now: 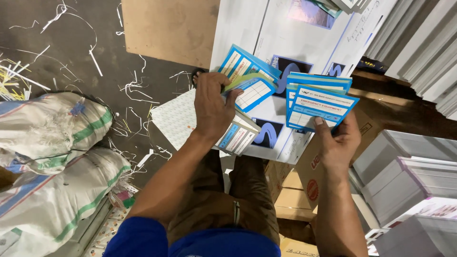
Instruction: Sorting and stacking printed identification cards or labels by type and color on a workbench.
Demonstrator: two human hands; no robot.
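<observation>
My left hand grips a fanned bunch of blue-bordered printed cards, some with a white table on them, and more cards show under the wrist. My right hand holds a second stack of the same blue cards, thumb on the lower edge. Both bunches are held above a large white printed sheet that lies across my lap and brown trousers.
Woven white sacks with green and blue stripes lie at the left on a dark floor strewn with paper strips. A brown board lies beyond. Cardboard boxes sit under my right arm. Paper stacks stand at right.
</observation>
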